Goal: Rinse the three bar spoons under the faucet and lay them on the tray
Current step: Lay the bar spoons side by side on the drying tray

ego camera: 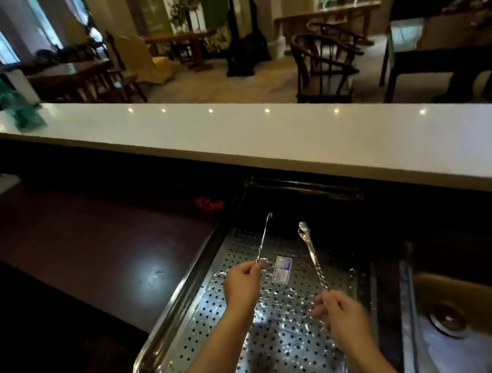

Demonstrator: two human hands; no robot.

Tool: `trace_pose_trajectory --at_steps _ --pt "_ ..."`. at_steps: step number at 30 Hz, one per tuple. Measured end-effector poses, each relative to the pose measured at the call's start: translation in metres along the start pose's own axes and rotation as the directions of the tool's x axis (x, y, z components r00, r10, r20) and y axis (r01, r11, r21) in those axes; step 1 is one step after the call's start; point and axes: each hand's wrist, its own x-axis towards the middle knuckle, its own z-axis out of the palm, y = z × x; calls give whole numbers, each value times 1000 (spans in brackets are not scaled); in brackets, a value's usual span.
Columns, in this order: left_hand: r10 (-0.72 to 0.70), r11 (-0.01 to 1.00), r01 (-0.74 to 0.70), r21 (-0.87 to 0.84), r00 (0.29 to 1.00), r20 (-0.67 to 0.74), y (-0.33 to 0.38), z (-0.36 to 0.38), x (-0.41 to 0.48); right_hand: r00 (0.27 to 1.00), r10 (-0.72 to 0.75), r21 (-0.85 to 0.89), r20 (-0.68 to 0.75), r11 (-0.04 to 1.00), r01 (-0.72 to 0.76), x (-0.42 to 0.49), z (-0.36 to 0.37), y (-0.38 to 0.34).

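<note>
Left hand [243, 283] pinches thin end of one bar spoon [264, 237], stem angled far over perforated tray [163, 325]. Right hand [343, 311] grips second bar spoon [313, 256] by twisted stem, bowl pointing far. Both held low above tray, parallel, apart: likely spacing them for laying side by side, drips falling through holes. Third spoon not seen. Sink [472, 321] right of tray; faucet not visible. Sticker [282, 269] on tray between spoons. Dark worktop [94, 252] left.

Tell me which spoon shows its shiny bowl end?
The bar spoon in the right hand does: that spoon shows a rounded bowl at its far tip. The left hand's spoon looks thin, edge-on.
</note>
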Motion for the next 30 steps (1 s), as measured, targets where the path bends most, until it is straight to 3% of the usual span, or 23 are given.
trace_pose_trajectory --at_steps 9,13,19,23,28,30 --pt "-124 962 125 243 992 -19 -64 -12 82 980 61 -158 -189 983 -91 -1 32 20" --pt "-105 952 112 286 994 -39 -74 -9 92 964 67 -195 -258 973 -120 4 34 24" --pt "-10 926 58 373 992 -130 -74 -4 94 954 85 -255 -288 953 -162 13 42 28" --pt "47 909 12 416 990 -131 -78 1 89 949 70 -265 -308 952 -156 21 47 29" --pt "169 803 -81 590 981 -96 -82 5 87 951 63 -244 -302 960 -141 27 53 32" --pt "201 817 -118 565 976 -87 -78 8 80 952 71 -228 -298 963 -144 28 56 34"
